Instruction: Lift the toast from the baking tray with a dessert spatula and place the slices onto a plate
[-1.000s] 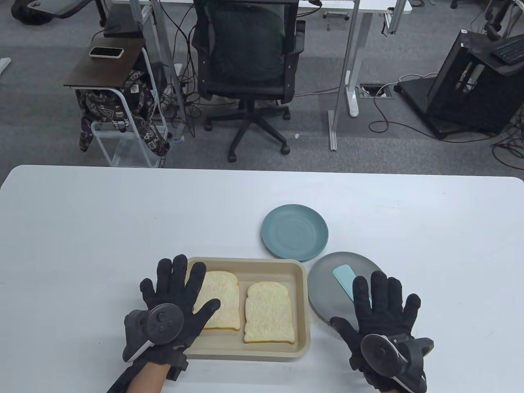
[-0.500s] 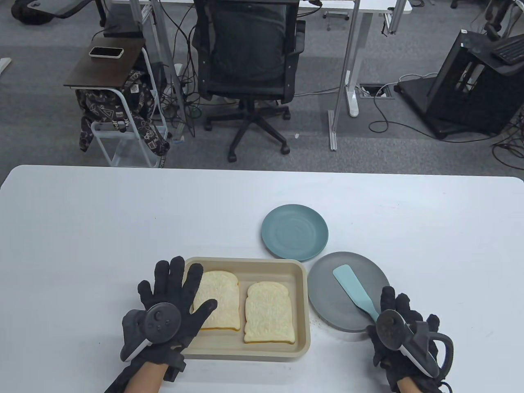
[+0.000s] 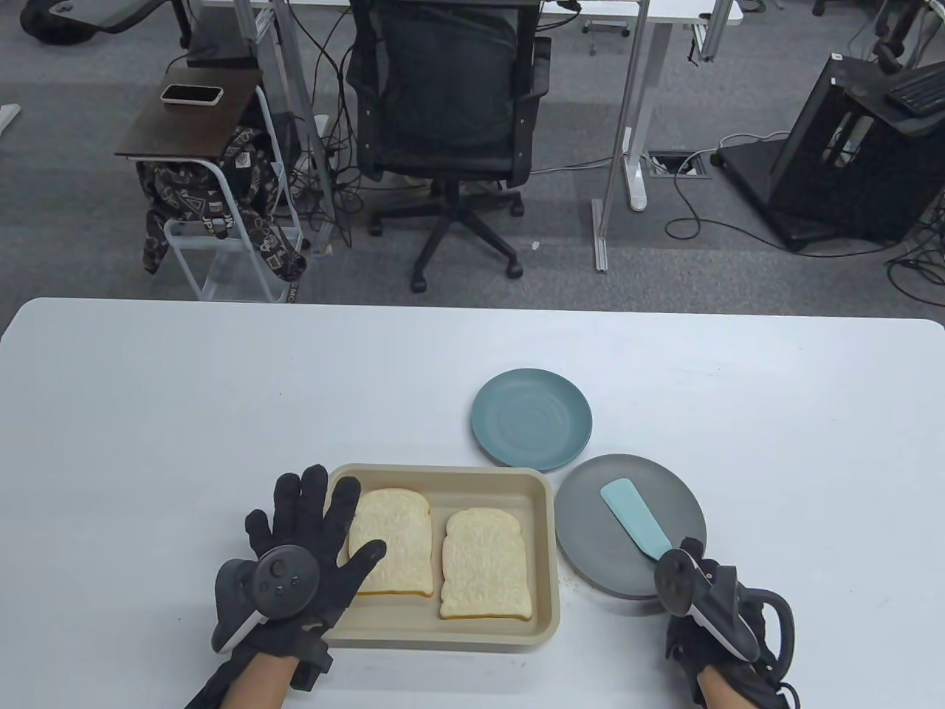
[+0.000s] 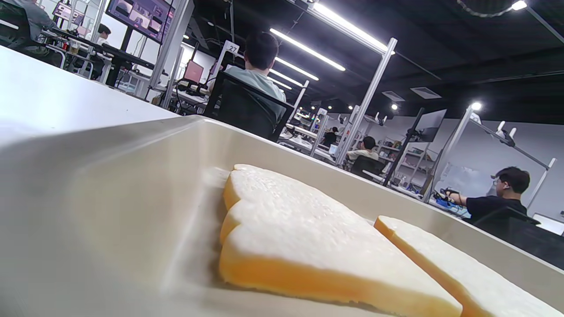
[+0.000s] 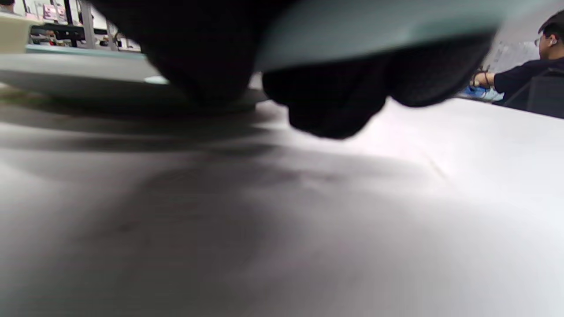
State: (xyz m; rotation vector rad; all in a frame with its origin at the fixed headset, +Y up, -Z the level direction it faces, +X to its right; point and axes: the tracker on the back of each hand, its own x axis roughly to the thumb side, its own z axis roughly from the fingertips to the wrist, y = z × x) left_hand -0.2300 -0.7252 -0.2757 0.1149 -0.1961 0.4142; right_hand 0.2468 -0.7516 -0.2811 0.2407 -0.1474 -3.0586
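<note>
Two pale toast slices lie side by side in the beige baking tray: the left slice and the right slice. My left hand lies flat with spread fingers over the tray's left edge, its thumb touching the left slice. The left wrist view shows both slices close up, without fingers. A teal dessert spatula rests its blade on the grey plate. My right hand, rolled on its side at the plate's near edge, curls its fingers round the spatula handle.
A teal plate with nothing on it sits just beyond the tray and touches the grey plate's far side. White table stretches to the left, right and back. An office chair stands beyond the far edge.
My right hand drew back off the grey plate, turned onto its side and closed round the spatula handle. The left hand slid slightly left along the tray edge.
</note>
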